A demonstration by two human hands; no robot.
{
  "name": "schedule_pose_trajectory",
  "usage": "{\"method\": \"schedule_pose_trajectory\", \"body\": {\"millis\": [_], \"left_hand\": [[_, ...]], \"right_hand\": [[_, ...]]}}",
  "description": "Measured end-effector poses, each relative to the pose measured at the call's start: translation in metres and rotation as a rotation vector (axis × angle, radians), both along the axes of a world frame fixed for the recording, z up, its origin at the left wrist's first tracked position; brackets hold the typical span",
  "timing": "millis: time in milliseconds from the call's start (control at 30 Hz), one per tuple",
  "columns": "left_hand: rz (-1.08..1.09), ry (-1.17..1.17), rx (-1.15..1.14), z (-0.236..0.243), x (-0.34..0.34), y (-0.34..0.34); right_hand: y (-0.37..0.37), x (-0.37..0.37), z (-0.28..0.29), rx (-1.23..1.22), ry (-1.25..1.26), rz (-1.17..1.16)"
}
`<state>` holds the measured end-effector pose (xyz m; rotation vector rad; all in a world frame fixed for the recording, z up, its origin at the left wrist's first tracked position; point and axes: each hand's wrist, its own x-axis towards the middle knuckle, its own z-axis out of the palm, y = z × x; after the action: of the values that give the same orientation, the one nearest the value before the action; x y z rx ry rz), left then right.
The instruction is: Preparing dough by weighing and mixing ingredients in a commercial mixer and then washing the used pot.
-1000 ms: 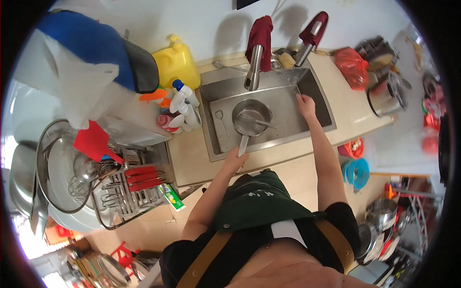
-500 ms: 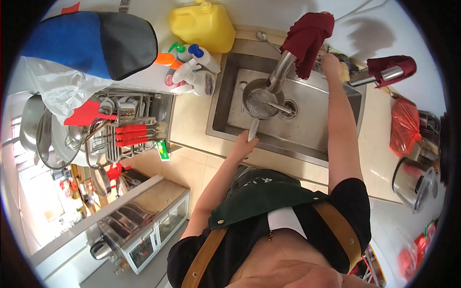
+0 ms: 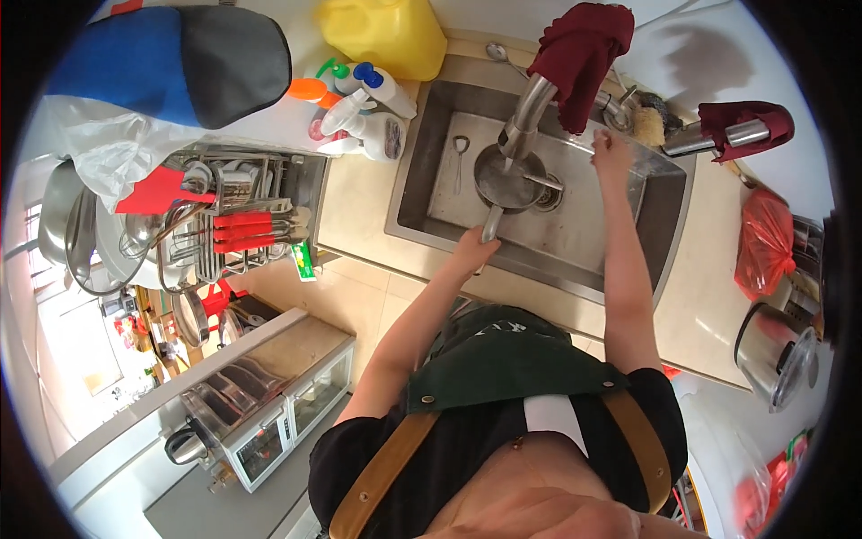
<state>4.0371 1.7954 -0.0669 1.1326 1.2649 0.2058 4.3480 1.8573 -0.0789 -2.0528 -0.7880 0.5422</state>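
My left hand (image 3: 473,249) is closed around the handle of a small metal saucepan (image 3: 492,193), held level over the sink (image 3: 548,256). The pan sits under the spout of the faucet (image 3: 530,112), which has a dark red cloth (image 3: 579,58) over it. A pale streak like running water falls from the spout into the pan. A metal utensil (image 3: 540,181) rests in the pan, its handle over the rim. My right hand (image 3: 611,151) hovers over the sink's far right, fingers loosely bent and apart, holding nothing visible, near the faucet base (image 3: 618,112) and a yellowish sponge (image 3: 648,126).
A small metal tool (image 3: 459,162) lies on the sink's left side, above the drain's level. Spray bottles (image 3: 375,135) and a yellow jug (image 3: 386,40) stand left of the sink. A dish rack (image 3: 238,211) holds red-handled utensils. Right are a red bag (image 3: 765,247) and metal pot (image 3: 763,337).
My right hand has drawn back from the faucet base toward me. The saucepan has shifted slightly right and away under the spout, and a water-like streak now shows there.
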Motion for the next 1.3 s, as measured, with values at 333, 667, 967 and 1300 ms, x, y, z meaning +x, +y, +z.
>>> {"method": "schedule_pose_trajectory", "body": {"millis": [333,667,967,1300], "left_hand": [[0.05,-0.031,-0.025,-0.009,-0.014,0.006],[-0.097,0.065,-0.066,0.011,-0.016,0.0],[0.116,-0.132,-0.439,0.002,0.0,0.03],[0.065,-0.106,-0.223,-0.016,0.009,0.018]], "right_hand": [[-0.026,-0.062,-0.011,-0.238,-0.541,0.472],[-0.037,-0.053,-0.028,-0.382,-0.297,0.6],[-0.036,-0.089,0.017,-0.251,-0.486,0.561],[-0.056,-0.089,0.049,-0.217,-0.514,0.49]]}}
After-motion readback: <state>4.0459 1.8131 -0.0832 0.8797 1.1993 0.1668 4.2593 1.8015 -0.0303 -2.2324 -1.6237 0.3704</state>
